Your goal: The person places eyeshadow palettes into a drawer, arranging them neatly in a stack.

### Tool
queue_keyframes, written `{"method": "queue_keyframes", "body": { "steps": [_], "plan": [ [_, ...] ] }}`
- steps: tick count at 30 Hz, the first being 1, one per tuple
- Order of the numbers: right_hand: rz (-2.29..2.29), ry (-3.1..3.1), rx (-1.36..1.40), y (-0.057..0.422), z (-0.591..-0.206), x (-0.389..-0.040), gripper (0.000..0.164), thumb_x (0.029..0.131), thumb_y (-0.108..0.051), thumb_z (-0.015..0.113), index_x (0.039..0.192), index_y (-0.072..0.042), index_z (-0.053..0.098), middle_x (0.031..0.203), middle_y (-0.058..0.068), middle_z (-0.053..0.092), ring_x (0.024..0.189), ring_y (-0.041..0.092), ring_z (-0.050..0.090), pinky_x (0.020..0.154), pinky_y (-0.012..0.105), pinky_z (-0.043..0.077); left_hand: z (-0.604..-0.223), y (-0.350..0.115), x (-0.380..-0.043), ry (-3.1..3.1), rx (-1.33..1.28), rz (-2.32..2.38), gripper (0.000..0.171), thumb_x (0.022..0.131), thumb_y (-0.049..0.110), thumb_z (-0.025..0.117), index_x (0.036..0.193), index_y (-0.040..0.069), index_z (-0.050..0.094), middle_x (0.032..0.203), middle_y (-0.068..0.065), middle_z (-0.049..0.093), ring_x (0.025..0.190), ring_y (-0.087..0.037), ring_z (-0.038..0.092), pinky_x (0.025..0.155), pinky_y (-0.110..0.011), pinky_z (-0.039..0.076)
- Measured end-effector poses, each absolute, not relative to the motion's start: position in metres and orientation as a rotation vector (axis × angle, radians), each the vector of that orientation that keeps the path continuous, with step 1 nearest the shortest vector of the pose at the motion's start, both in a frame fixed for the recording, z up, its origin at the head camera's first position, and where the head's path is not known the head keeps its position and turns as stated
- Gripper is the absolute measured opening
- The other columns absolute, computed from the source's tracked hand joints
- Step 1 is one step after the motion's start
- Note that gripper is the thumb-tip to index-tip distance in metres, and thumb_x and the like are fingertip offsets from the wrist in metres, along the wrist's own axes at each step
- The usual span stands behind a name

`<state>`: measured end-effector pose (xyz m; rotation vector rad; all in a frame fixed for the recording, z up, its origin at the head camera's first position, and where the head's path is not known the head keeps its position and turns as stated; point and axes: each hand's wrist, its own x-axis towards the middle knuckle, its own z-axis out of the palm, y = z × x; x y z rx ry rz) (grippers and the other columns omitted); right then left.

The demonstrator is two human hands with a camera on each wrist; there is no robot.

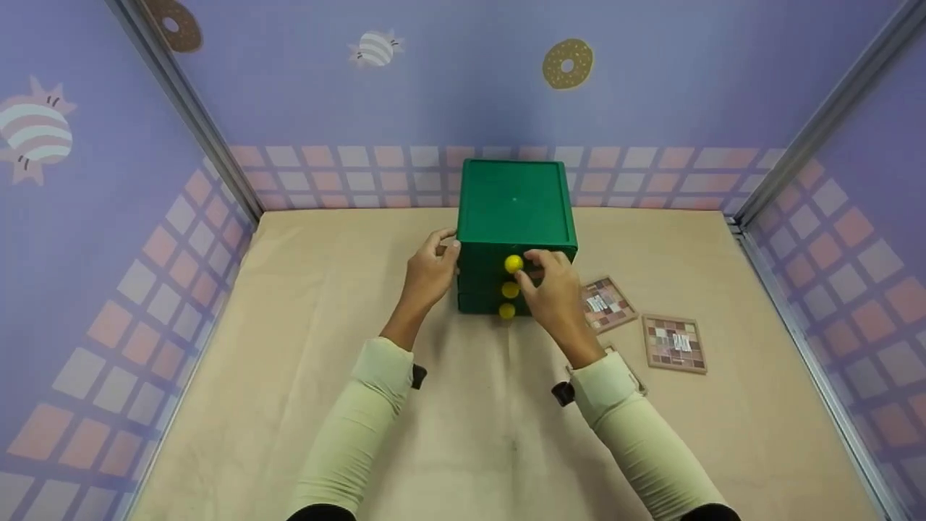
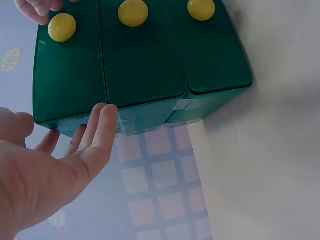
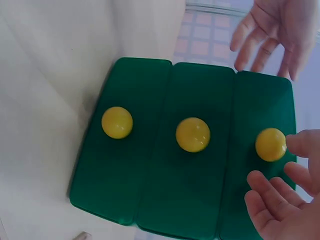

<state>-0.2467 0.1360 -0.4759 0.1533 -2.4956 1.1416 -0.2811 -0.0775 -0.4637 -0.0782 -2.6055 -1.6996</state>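
A green three-drawer box [image 1: 515,202] stands by the back wall, each drawer front bearing a round yellow knob. My left hand [image 1: 430,273] rests its fingertips on the box's left side, near the upper front corner. At the top knob [image 3: 270,144] is my right hand [image 1: 555,295], thumb right at the knob's edge and fingers spread loosely below it in the right wrist view. The middle knob [image 3: 193,134] and the bottom knob [image 3: 117,122] are untouched. All drawers sit flush in the box.
Right of the box lie two flat wood-framed squares with mosaic patterns, a nearer-box one [image 1: 609,305] and another [image 1: 676,343]. A third square [image 1: 631,370] is partly hidden under the right sleeve. Patterned walls [image 1: 463,79] enclose the cloth-covered table [image 1: 325,289].
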Motion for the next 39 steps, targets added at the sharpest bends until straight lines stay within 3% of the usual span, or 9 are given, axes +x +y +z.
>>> {"method": "queue_keyframes", "body": {
  "steps": [5,14,19,25,39],
  "plan": [
    [1.163,-2.479,0.168,0.127,-0.480,-0.250,0.025,0.093,-0.012,0.075,0.115,-0.002,0.069,0.111,0.017,0.064,0.097,0.028,0.071,0.085,0.037,0.060,-0.462,-0.075,-0.281,-2.589,-0.035,-1.745,0.042,0.108,0.037,0.046,0.145,0.020,0.053,0.116,-0.011,0.070,0.098,-0.034,0.069,0.080,-0.036,0.053],
    [1.146,-2.444,0.146,0.122,-0.484,-0.252,0.022,0.092,-0.009,0.075,0.111,-0.001,0.069,0.107,0.017,0.064,0.097,0.027,0.070,0.085,0.036,0.060,-0.460,-0.071,-0.281,-2.587,-0.017,-1.745,0.042,0.106,0.039,0.048,0.142,0.018,0.055,0.113,-0.012,0.071,0.094,-0.031,0.069,0.081,-0.037,0.055],
    [1.144,-2.430,0.154,0.121,-0.484,-0.251,0.021,0.091,-0.008,0.075,0.110,0.000,0.069,0.106,0.017,0.064,0.097,0.028,0.070,0.085,0.037,0.060,-0.460,-0.071,-0.281,-2.588,0.004,-1.755,0.042,0.106,0.039,0.049,0.142,0.018,0.056,0.113,-0.012,0.071,0.100,-0.036,0.070,0.083,-0.039,0.055],
    [1.134,-2.423,0.152,0.121,-0.486,-0.247,0.020,0.090,-0.007,0.076,0.108,-0.001,0.069,0.104,0.017,0.063,0.095,0.028,0.069,0.084,0.037,0.060,-0.459,-0.073,-0.281,-2.580,0.018,-1.868,0.041,0.106,0.040,0.049,0.143,0.021,0.054,0.118,-0.010,0.068,0.098,-0.026,0.069,0.089,-0.042,0.058],
    [1.114,-2.369,0.239,0.122,-0.488,-0.216,0.021,0.086,-0.005,0.079,0.105,0.000,0.070,0.100,0.016,0.063,0.090,0.026,0.071,0.080,0.035,0.061,-0.454,-0.077,-0.284,-2.589,0.031,-1.894,0.043,0.105,0.042,0.050,0.143,0.023,0.055,0.121,-0.008,0.067,0.096,-0.023,0.065,0.086,-0.047,0.057]
  ]
}}
